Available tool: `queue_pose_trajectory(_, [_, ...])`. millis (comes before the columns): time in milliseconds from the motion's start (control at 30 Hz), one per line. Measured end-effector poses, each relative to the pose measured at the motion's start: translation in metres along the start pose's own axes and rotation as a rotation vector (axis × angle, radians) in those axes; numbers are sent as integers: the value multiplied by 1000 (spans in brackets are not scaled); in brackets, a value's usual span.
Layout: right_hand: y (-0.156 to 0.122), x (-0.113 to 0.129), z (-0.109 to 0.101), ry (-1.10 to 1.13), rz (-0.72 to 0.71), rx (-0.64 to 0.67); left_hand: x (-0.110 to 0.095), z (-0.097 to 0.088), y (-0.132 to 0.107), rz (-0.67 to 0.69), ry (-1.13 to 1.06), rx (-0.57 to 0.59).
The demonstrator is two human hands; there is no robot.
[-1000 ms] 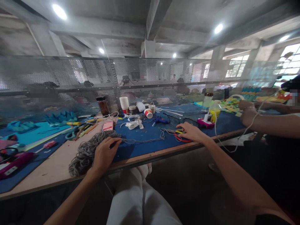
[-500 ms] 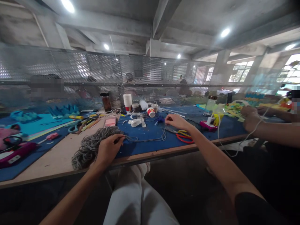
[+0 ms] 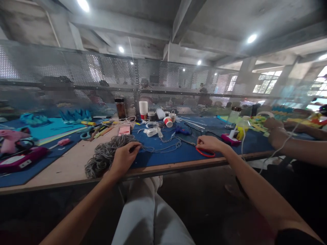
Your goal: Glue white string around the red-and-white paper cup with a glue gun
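My left hand (image 3: 126, 156) pinches a strand of grey yarn at the table's front edge. Its wrist lies against a loose heap of grey yarn (image 3: 102, 156). From those fingertips the strand (image 3: 163, 149) runs right in a loose curve over the blue mat (image 3: 153, 160). My right hand (image 3: 211, 143) is closed at the handles of a pair of scissors (image 3: 205, 153); a red loop shows below it, and the hand hides the other handle. The blades point left, flat on the mat. Behind them lies a dark blue glue gun (image 3: 182, 130).
Paper cups (image 3: 143, 109), a tipped red cup (image 3: 168, 121) and a dark jar (image 3: 120, 109) stand behind. Clear plastic wrap (image 3: 152, 132) lies nearer. On the left are a pink glue gun (image 3: 11, 139) and tools (image 3: 99, 131). A co-worker's arm (image 3: 293, 143) reaches in from the right.
My right hand has moved right and down from near the glue gun onto the scissors' handles. My left hand keeps its pinch on the yarn. The view has shifted slightly.
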State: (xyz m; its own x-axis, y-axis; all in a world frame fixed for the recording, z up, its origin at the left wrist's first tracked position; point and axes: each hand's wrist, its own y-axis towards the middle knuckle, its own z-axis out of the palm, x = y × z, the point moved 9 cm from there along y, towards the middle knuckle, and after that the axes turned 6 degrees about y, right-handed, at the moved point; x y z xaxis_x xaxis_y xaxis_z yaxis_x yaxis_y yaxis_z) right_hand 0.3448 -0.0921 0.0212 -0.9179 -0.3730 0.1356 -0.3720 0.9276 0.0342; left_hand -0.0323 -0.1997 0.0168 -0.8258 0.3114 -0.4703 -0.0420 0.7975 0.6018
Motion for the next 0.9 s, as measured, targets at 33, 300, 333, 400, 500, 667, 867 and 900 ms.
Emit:
queue_pose_trajectory(33, [-6, -9, 3, -4, 25, 12, 0, 0, 0, -2, -19, 0])
queue_pose_trajectory(300, [-12, -21, 9, 52, 59, 105, 4, -10, -3, -199, -290, -81])
queue_pose_trajectory(333, [-13, -22, 8, 40, 65, 98, 7, -11, -4, -228, -333, -98])
queue_pose_trajectory(400, [-18, -28, 5, 6, 80, 68, 11, -9, -7, -271, -408, -115])
queue_pose_trajectory(500, [-30, -45, 1, 15, 112, 28, 16, -4, -9, -307, -505, -101])
queue_pose_trajectory(667, [-59, -52, 2, 421, 94, 28, 17, -4, -11, -383, -646, -28])
queue_pose_trajectory(867, [-78, 34, 32, 1271, -95, 96, 6, -23, -9, -348, -532, 59])
queue_pose_trajectory(900, [-78, 52, 40, 1399, -136, 99, 5, -28, -10, -338, -479, 55])
